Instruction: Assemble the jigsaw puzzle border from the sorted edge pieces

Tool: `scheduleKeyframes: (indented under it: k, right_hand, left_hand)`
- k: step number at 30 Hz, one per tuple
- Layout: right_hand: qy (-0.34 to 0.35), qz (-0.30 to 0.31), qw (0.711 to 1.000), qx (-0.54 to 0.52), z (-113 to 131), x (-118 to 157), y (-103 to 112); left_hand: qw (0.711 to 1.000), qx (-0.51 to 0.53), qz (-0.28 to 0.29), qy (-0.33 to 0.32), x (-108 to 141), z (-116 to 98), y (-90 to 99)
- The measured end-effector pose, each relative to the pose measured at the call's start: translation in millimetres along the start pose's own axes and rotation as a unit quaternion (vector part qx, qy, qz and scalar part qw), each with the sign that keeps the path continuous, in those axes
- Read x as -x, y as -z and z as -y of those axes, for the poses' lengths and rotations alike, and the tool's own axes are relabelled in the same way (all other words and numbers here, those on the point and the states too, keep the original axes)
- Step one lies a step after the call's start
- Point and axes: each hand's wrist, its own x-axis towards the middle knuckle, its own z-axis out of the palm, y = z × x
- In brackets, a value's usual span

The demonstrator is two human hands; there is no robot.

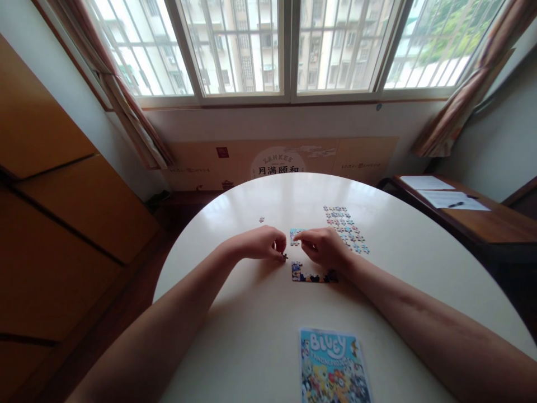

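Note:
My left hand is closed in a pinch, with a small dark jigsaw piece between thumb and fingertips, just left of the joined pieces. My right hand has its index finger stretched out, the tip touching a small blue joined puzzle section. Its other fingers curl loosely, and the palm side is hidden. Nearer to me, below the right hand, lies a dark joined strip of puzzle, partly covered by that hand.
Loose jigsaw pieces lie in rows beyond my right hand. One single piece lies beyond my left hand. A Bluey picture sheet is near me on the white round table. Papers rest on a wooden side table.

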Motion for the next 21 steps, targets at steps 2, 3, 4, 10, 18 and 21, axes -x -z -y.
scheduleKeyframes:
  k: [2,3,4,10,18,21]
  right_hand:
    - [0.001,-0.003,1.0,-0.002,0.3,0.2,-0.6]
    - [0.0,-0.007,1.0,-0.005,0.5,0.2,-0.6]
    - [-0.001,-0.013,1.0,-0.008,0.8,0.2,-0.5]
    - [0.001,-0.036,0.999,-0.027,0.4,0.3,0.2]
    - [0.028,-0.029,0.999,-0.032,5.8,-1.5,3.9]
    - [0.025,-0.017,0.999,-0.043,7.1,-1.8,5.5]
  left_hand:
    - [1.0,0.024,0.009,-0.004,-1.6,1.4,-0.7]
    - [0.999,0.034,0.011,-0.007,-2.1,1.9,-1.0]
    - [0.999,0.042,0.013,-0.01,-2.4,2.3,-1.2]
    - [0.991,0.131,0.012,-0.023,-3.1,1.3,0.0]
    - [0.971,0.224,-0.081,0.035,-10.2,2.4,-3.0]
    - [0.972,0.195,-0.122,0.045,-12.5,6.4,-5.0]
